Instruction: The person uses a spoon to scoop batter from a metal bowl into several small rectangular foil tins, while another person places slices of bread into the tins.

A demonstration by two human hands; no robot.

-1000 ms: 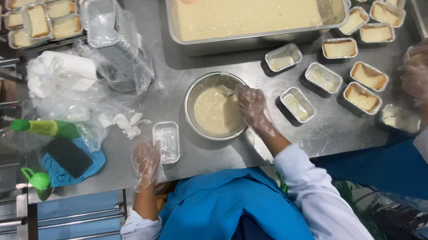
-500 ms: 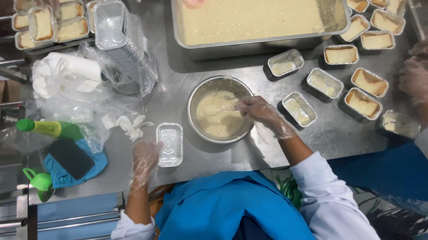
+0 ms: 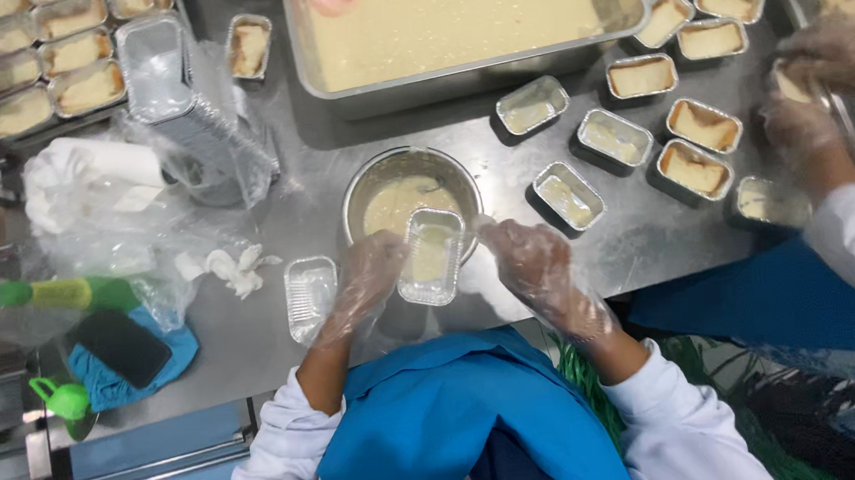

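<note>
Stainless steel table (image 3: 286, 370) runs under everything, seen from straight above. Both of the person's hands wear clear plastic gloves. Their left hand (image 3: 370, 274) is curled around the left edge of a small foil tray (image 3: 431, 257), fingers closed on its rim, and holds it tilted over the near side of a round metal bowl (image 3: 409, 196) of pale batter. Their right hand (image 3: 534, 263) sits just to the right of the tray with its fingers loosely bent; whether it touches the tray cannot be told. Beside the left hand lies an empty foil tray (image 3: 311, 296), and past it a crumpled tissue (image 3: 232, 269). Beyond the bowl stands a large pan of batter (image 3: 462, 12). To the right, filled foil trays (image 3: 686, 142) are spread out, and a co-worker's gloved hands (image 3: 808, 93) are at the table's far right edge.
</note>
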